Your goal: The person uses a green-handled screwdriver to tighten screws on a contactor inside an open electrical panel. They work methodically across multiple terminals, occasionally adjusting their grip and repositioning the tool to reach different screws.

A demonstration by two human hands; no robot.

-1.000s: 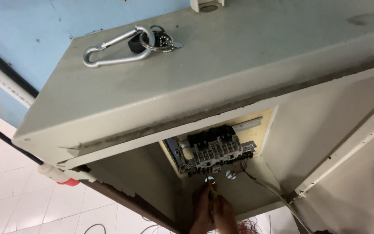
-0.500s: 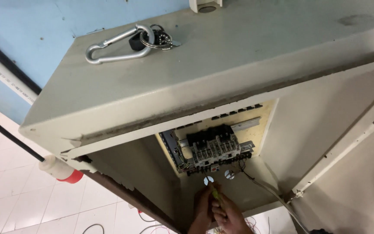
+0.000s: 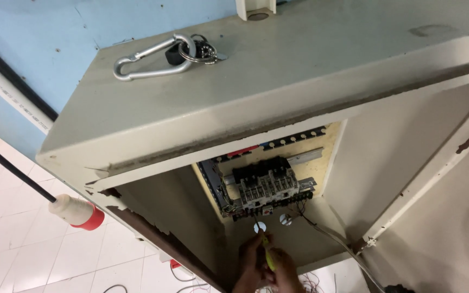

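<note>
A blue painted wall point(image 3: 39, 32) and a floor of pale square tiles point(image 3: 12, 255) are seen behind a large beige metal electrical cabinet point(image 3: 299, 70), viewed from above with its door point(image 3: 441, 163) swung open on the right. On the cabinet's flat, dusty top a silver carabiner point(image 3: 147, 61) is laid, with a black fob and a cluster of key rings point(image 3: 194, 51) attached at its right end. A white plastic fitting point(image 3: 255, 7) is fixed at the top's far edge.

Inside the cabinet, a yellowish back plate point(image 3: 329, 142) is mounted, and on it a block of black and grey switchgear point(image 3: 264, 187) with terminals along its lower edge is carried. Two round white knockout holes point(image 3: 260, 227) are seen in the cabinet's bottom, just below the block, and a grey cable point(image 3: 337, 244) is run from the block toward the lower right.

At the bottom edge of the view, the left hand point(image 3: 251, 266) and the right hand point(image 3: 286, 271) are held close together, both closed around a thin yellow-green tool point(image 3: 268, 252) whose tip is pointed up toward the left knockout hole. The tool is thus found low in the cabinet, below the switchgear.

To the left, outside the cabinet, a black cable ending in a cream and red plug point(image 3: 77, 212) is suspended over the tiles.
</note>
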